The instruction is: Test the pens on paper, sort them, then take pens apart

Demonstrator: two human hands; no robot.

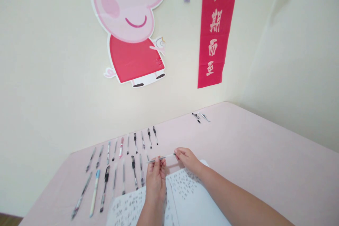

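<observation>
My left hand [156,174] is closed around one end of a slim pen [161,158], its thumb lying on top of the barrel. At the pen's other end, the fingers of my right hand [185,157] pinch a dark tip. Between the hands the pen lies nearly level, a little above the table. Below them is an open notebook [203,197] with handwriting on both pages; my forearms partly cover it. Whether the pen's cap is on or off is too small to tell.
Two rows of pens stand to the left, among them a black-capped pen [105,189] and a blue-capped highlighter [94,192]. Several small pen parts [196,116] lie at the table's [265,155] far edge. The wall behind carries a cartoon pig cutout [137,56] and a red banner [214,35].
</observation>
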